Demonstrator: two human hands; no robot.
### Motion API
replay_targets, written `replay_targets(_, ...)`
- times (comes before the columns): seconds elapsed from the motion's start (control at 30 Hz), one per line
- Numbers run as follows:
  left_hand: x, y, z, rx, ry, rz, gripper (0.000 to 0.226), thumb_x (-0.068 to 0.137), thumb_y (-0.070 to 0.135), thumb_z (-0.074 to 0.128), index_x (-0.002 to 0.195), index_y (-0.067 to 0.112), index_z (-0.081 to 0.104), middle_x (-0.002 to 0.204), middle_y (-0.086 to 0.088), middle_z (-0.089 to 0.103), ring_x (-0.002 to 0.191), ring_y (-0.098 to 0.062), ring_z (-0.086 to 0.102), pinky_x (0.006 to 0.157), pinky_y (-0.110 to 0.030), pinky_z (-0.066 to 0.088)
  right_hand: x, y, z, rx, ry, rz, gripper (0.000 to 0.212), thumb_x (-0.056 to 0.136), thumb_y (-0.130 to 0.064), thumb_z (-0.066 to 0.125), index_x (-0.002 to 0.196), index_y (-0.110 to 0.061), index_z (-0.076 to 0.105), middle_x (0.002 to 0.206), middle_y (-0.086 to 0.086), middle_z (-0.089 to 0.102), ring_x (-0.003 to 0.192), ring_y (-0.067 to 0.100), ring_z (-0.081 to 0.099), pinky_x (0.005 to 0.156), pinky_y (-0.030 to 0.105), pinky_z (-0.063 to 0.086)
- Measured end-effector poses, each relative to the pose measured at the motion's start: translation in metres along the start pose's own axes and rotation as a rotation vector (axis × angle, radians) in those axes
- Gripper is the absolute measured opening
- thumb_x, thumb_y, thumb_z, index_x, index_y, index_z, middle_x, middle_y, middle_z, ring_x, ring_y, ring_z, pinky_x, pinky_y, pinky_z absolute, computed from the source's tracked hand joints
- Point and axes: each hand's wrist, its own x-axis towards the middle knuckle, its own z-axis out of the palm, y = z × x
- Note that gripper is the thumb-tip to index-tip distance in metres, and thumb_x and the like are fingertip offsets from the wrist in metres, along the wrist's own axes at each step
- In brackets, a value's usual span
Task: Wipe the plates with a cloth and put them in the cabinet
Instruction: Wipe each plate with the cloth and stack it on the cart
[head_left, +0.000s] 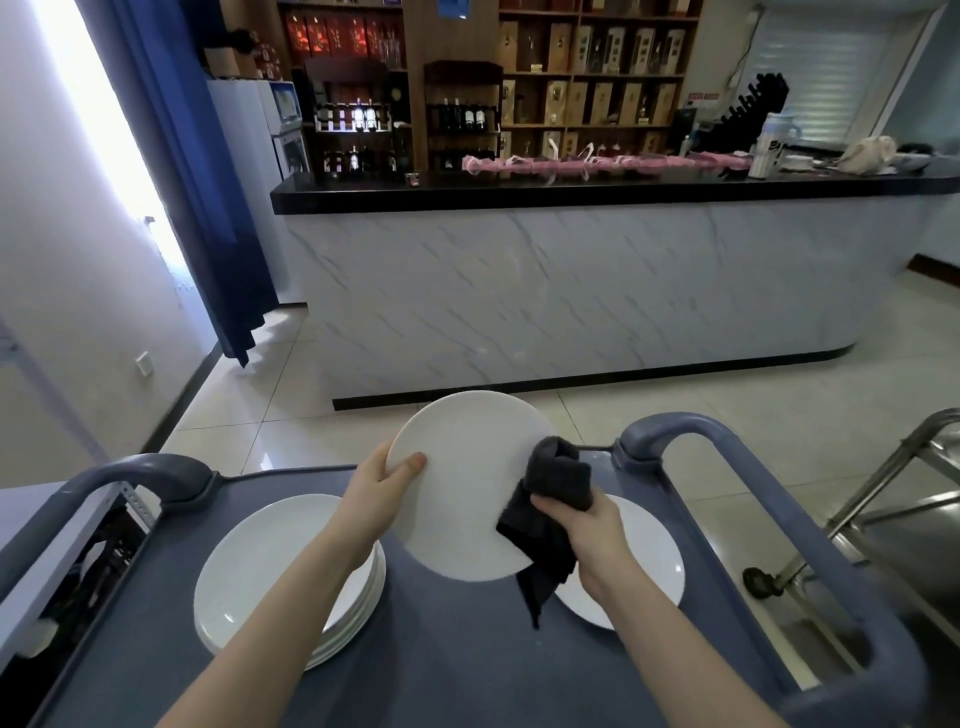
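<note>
My left hand (387, 480) grips the left rim of a white plate (462, 488), thumb on its face, holding it tilted above the cart. My right hand (587, 525) clutches a dark grey cloth (550, 499) that wraps over the plate's right edge. Below on the left sits a stack of several white plates (260, 566). A single white plate (644, 566) lies on the right, partly hidden by the cloth and my right hand.
The plates rest on a grey-blue cart (457, 649) with handles at left (130, 475) and right (691, 436). A metal trolley (883, 519) stands at the right. Ahead, beyond tiled floor, is a marble-fronted counter (571, 291) with bottle shelves behind.
</note>
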Motion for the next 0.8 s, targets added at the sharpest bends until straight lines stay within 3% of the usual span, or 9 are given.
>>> replay_targets(0.1, -0.004, -0.007, -0.003, 0.248, 0.084, -0.121, 0.033, 0.104, 0.047, 0.044, 0.132, 0.029, 0.050, 0.110, -0.011, 0.067, 0.087, -0.025, 0.069, 0.086, -0.045, 0.056, -0.005, -0.017, 0.000, -0.319, 0.134, -0.266, 0.026, 0.080, -0.020, 0.076, 0.088, -0.042, 0.064, 0.082, -0.011, 0.072, 0.083, 0.010, 0.067, 0.071, 0.029, 0.052)
replay_targets(0.2, -0.013, -0.001, 0.011, -0.023, -0.047, -0.340, 0.052, 0.099, 0.064, 0.038, 0.140, 0.032, 0.040, 0.109, -0.021, 0.068, 0.091, -0.033, 0.074, 0.076, -0.041, 0.063, -0.016, -0.019, -0.003, -0.578, 0.160, -0.490, 0.034, 0.084, -0.019, 0.069, 0.084, -0.050, 0.057, 0.072, -0.023, 0.065, 0.074, -0.001, 0.061, 0.059, 0.012, 0.039)
replay_targets(0.3, -0.008, 0.004, 0.031, -0.451, -0.070, -0.491, 0.066, 0.096, 0.065, 0.046, 0.135, 0.012, 0.041, 0.121, -0.029, 0.063, 0.106, -0.042, 0.068, 0.087, -0.048, 0.058, -0.034, -0.007, 0.000, -0.736, 0.073, -0.716, 0.035, 0.082, -0.007, 0.066, 0.106, -0.032, 0.068, 0.083, -0.017, 0.070, 0.079, 0.004, 0.061, 0.067, 0.008, 0.043)
replay_targets(0.37, -0.005, 0.001, 0.033, -0.594, -0.009, -0.558, 0.062, 0.095, 0.057, 0.057, 0.116, -0.001, 0.050, 0.105, -0.029, 0.069, 0.101, -0.043, 0.068, 0.090, -0.053, 0.055, -0.044, 0.004, 0.001, -0.815, 0.049, -0.878, 0.041, 0.074, -0.001, 0.068, 0.113, -0.016, 0.071, 0.098, -0.007, 0.073, 0.087, 0.004, 0.064, 0.079, 0.011, 0.046)
replay_targets(0.43, -0.003, -0.009, 0.029, -0.688, 0.014, -0.571, 0.040, 0.098, 0.036, 0.062, 0.101, -0.002, 0.052, 0.086, -0.019, 0.064, 0.084, -0.037, 0.067, 0.079, -0.052, 0.057, -0.048, 0.017, -0.003, -0.856, -0.018, -0.949, 0.050, 0.070, 0.002, 0.071, 0.117, -0.012, 0.069, 0.114, -0.005, 0.071, 0.104, 0.008, 0.065, 0.091, 0.020, 0.049)
replay_targets(0.5, -0.002, -0.022, 0.024, -0.719, 0.040, -0.559, 0.025, 0.100, 0.013, 0.057, 0.116, -0.005, 0.051, 0.087, -0.012, 0.053, 0.074, -0.028, 0.060, 0.062, -0.043, 0.057, -0.050, 0.026, -0.009, -0.818, -0.184, -0.881, 0.060, 0.072, 0.006, 0.073, 0.125, -0.021, 0.065, 0.129, -0.010, 0.064, 0.121, 0.000, 0.056, 0.104, 0.016, 0.040)
replay_targets(0.57, -0.003, -0.033, 0.015, -0.669, 0.078, -0.500, 0.046, 0.100, 0.005, 0.053, 0.144, 0.009, 0.040, 0.102, -0.013, 0.056, 0.079, -0.026, 0.060, 0.061, -0.038, 0.055, -0.050, 0.027, -0.014, -0.703, -0.372, -0.656, 0.068, 0.078, 0.008, 0.070, 0.126, -0.039, 0.059, 0.132, -0.022, 0.058, 0.126, -0.009, 0.048, 0.107, 0.014, 0.035)
replay_targets(0.7, -0.013, -0.045, 0.006, -0.565, -0.002, -0.355, 0.041, 0.100, 0.005, 0.055, 0.130, 0.032, 0.048, 0.130, -0.014, 0.058, 0.092, -0.030, 0.068, 0.068, -0.042, 0.058, -0.046, 0.021, -0.010, -0.497, -0.483, -0.288, 0.047, 0.084, -0.019, 0.064, 0.111, -0.058, 0.062, 0.110, -0.030, 0.067, 0.111, -0.009, 0.058, 0.091, 0.011, 0.042)
replay_targets(0.8, -0.017, -0.046, 0.012, -0.511, -0.007, -0.285, 0.027, 0.104, 0.015, 0.051, 0.125, 0.032, 0.050, 0.127, -0.016, 0.061, 0.093, -0.027, 0.070, 0.068, -0.038, 0.058, -0.049, 0.025, 0.015, -0.686, -0.582, -0.399, 0.061, 0.086, -0.015, 0.060, 0.136, -0.047, 0.048, 0.145, -0.022, 0.047, 0.140, -0.005, 0.032, 0.115, 0.016, 0.024)
